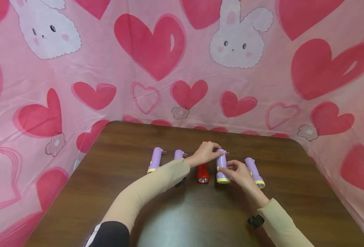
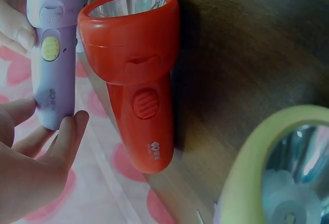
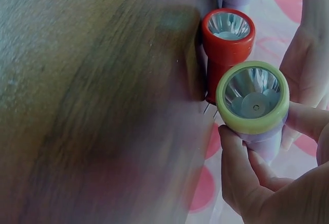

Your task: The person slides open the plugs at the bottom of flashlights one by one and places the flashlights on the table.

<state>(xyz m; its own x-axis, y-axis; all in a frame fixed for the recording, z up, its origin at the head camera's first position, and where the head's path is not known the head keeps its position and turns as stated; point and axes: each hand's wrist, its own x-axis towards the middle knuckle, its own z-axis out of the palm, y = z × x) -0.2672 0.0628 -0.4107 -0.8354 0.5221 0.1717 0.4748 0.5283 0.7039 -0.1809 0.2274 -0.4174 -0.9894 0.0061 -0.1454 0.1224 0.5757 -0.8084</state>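
Both hands hold one purple flashlight (image 1: pixel 221 168) with a pale yellow rim, raised toward the far side of the table. My left hand (image 1: pixel 205 153) pinches its tail end between thumb and fingers. Near the lens end, my right hand (image 1: pixel 241 174) grips its sides. The lens (image 3: pixel 253 95) faces the right wrist camera, and a yellow switch (image 2: pixel 51 48) shows on the body. Just left of it lies a red flashlight (image 2: pixel 136 54), its rear partly covered by the left hand in the head view. Another purple flashlight (image 1: pixel 253 169) lies beside the right hand.
Two more purple flashlights (image 1: pixel 155 159) lie left of the red one, partly behind the left sleeve (image 1: pixel 151 181). Small prongs stick out near their tail ends. Beyond the brown table's (image 1: pixel 132 135) far edge hangs a pink cloth (image 1: pixel 145 65) with hearts and rabbits.
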